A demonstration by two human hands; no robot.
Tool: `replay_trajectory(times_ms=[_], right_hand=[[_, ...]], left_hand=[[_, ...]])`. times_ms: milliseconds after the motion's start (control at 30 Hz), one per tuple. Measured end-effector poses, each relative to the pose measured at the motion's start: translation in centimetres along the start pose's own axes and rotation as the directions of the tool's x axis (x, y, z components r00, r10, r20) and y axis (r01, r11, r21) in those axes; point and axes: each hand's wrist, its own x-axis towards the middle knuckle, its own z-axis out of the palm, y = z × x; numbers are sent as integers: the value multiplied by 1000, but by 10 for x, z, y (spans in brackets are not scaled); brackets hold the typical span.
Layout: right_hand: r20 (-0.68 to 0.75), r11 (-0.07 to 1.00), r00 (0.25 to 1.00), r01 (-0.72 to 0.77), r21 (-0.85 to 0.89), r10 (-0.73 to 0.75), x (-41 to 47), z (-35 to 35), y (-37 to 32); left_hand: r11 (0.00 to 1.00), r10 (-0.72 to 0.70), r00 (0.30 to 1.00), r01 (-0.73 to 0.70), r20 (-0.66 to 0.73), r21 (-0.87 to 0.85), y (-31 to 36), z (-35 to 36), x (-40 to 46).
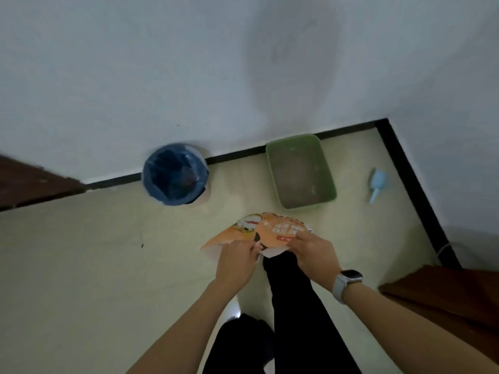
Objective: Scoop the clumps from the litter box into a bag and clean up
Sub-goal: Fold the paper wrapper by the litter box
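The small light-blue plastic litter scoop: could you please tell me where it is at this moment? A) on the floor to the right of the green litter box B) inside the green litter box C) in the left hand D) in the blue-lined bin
A: the small light-blue plastic litter scoop lies on the floor right of the green plastic litter box, untouched by either hand.

I saw a green litter box (pixel 300 171) on the floor against the wall, grey litter inside. Just right of it lay a light blue scoop (pixel 377 184). Nearer me, an orange printed bag (pixel 259 231) was gripped by both hands.
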Motion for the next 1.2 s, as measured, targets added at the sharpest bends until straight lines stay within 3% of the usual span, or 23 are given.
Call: replay_trajectory(times_ms=[167,333,533,733,867,967,1100,1200], right_hand=[[-11,954,954,298,-34,-299,-13,8,-128],[1,794,795,607,-31,-607,-20,20,-266],[173,593,570,792,144,-803,-29,96,-424],[322,325,240,914,242,-916,-42,163,-614],[451,170,-11,918,360,-893,-53,204,-741],[501,79,-174,893,443,-848,-68,223,-824],[495,-51,-313,880,473,-811,-91,247,-926],[463,-109,-340,883,457,-819,-104,272,-1001]], left_hand=[[968,-208,930,150,-304,-202,-76,-27,-137],[852,-509,750,367,-423,-375,-152,-48,-248],[587,-807,468,573,-360,-572,-247,-55,-379],[268,-963,166,652,-211,-709,-360,-63,-499],[-18,-993,-110,540,-50,-841,-427,-78,-566],[-171,-966,-245,372,81,-912,-464,-90,-615],[-254,-927,-326,178,187,-951,-517,-99,-674],[-246,-919,-359,192,165,-950,-570,-114,-719]])
